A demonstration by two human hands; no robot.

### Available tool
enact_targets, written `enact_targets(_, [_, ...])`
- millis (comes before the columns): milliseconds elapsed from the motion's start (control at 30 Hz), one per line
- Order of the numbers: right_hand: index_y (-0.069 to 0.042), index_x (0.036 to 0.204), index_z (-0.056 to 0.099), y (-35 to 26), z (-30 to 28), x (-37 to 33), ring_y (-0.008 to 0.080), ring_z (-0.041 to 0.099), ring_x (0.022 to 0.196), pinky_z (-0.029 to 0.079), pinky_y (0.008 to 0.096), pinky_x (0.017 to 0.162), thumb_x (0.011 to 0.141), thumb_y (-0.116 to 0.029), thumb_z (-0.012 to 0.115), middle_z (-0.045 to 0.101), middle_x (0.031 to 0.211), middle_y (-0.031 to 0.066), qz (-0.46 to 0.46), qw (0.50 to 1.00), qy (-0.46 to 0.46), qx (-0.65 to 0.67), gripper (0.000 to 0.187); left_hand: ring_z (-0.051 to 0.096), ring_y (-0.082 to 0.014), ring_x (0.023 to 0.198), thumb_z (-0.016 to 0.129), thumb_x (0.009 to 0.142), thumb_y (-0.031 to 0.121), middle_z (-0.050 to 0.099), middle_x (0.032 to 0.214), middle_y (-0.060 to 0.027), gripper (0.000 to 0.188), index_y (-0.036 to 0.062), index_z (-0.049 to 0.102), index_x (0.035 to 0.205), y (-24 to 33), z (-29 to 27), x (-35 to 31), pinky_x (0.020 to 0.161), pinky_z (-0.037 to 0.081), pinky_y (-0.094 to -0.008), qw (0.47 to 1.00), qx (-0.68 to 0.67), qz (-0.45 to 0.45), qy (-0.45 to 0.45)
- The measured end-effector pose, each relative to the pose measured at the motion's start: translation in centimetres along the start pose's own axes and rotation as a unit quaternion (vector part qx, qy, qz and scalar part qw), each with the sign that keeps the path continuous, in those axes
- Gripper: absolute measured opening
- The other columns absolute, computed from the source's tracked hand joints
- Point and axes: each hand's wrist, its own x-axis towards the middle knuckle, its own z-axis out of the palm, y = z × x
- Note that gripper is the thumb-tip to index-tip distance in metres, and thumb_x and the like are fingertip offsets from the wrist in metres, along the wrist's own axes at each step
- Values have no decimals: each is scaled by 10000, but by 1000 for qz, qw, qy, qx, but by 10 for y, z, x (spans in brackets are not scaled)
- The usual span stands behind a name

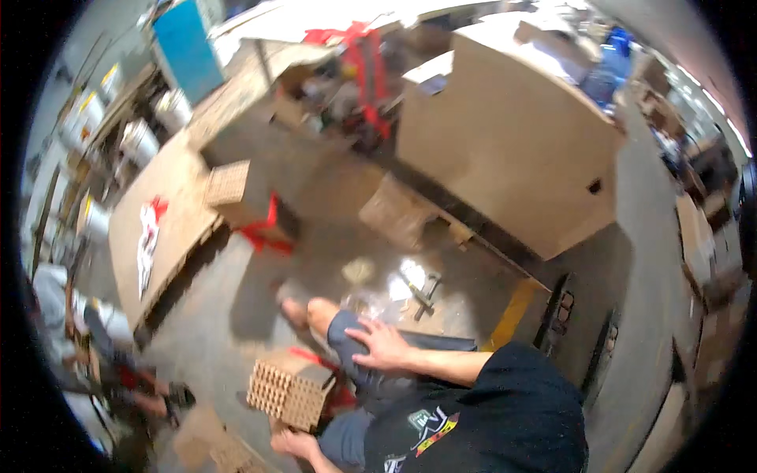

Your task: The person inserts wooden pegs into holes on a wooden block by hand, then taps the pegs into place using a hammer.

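Observation:
A light-brown block (290, 392) with a dotted grid on its end faces and a red strip around it rests between my legs. My left hand (295, 443) is at its lower corner, fingers curled against it; part of the grip is hidden. Over my thigh in dark shorts lies my right hand (382, 345), fingers spread, nothing in it. Just beyond my knee a hammer-like tool (424, 295) lies on the floor near some clear plastic (364, 304).
A similar block (229, 183) sits by a low wooden board (165, 209) holding a red-and-white cloth (147, 244). Ahead stands a large brown panel (505, 142); a yellow floor stripe (511, 314) runs below it. Another person's legs (150, 394) show at left.

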Motion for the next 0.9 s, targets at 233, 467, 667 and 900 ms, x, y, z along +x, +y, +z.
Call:
enact_targets(233, [-197, 1387, 605, -4, -11, 11, 396, 480, 1342, 435, 514, 1080, 864, -429, 711, 504, 1479, 178, -36, 997, 22, 71, 582, 429, -430, 1384, 566, 976, 211, 498, 1466, -256, 337, 13, 625, 1243, -81, 5, -72, 1158, 331, -518, 983, 153, -39, 89])
enact_targets(467, [-34, 1130, 733, 56, -5, 76, 317, 711, 1043, 544, 398, 928, 936, -230, 656, 738, 1082, 191, 131, 948, 62, 282, 287, 391, -415, 1401, 510, 1022, 229, 385, 1533, -235, 367, 23, 582, 1316, -84, 12, -76, 1165, 300, -490, 986, 19, -97, 133])
enact_targets(667, [-64, 1147, 743, 122, 62, 167, 294, 727, 1002, 551, 384, 918, 943, -161, 565, 755, 1065, 166, 133, 976, -81, 149, 287, 386, -397, 1384, 525, 1044, 266, 373, 1517, -237, 369, -31, 557, 1260, -76, 12, -61, 1154, 297, -492, 979, 108, -131, 109])
enact_targets(900, [-67, 990, 783, 201, 224, 247, 360, 719, 1013, 558, 466, 900, 870, -195, 595, 744, 1050, 205, 163, 945, -266, -100, 257, 383, -388, 1388, 537, 1055, 297, 372, 1500, -257, 466, -30, 523, 1386, -59, 13, -45, 1121, 387, -462, 970, 62, -188, 144])
